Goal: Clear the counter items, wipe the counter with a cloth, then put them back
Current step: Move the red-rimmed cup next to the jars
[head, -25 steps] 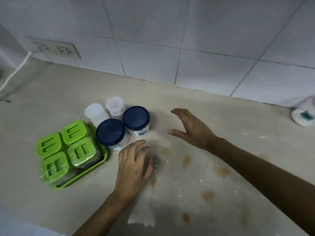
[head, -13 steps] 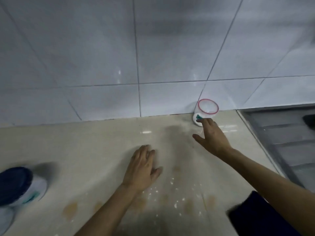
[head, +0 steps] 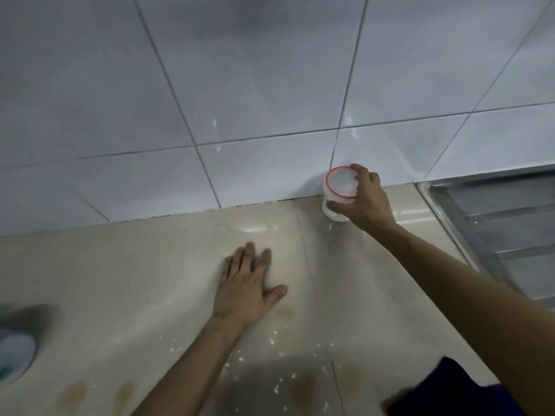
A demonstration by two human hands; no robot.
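A small clear jar with a red-rimmed lid [head: 338,186] stands against the tiled wall at the back of the beige counter [head: 150,265]. My right hand [head: 365,199] is wrapped around the jar, thumb on its near side and fingers over the lid's far edge. My left hand [head: 247,288] lies flat on the counter, palm down with fingers spread, holding nothing. White crumbs and brown stains dot the counter in front of me. A blurred white jar [head: 15,355] shows at the left edge.
A steel sink drainboard [head: 504,229] begins just right of the jar. White wall tiles [head: 240,85] rise directly behind the counter. A dark blue shape [head: 444,391] sits at the bottom right edge.
The view has swung right, away from the green boxes and blue-lidded jars. My right hand reached to the red-rimmed jar and closed around it. My left hand stayed flat on the counter.
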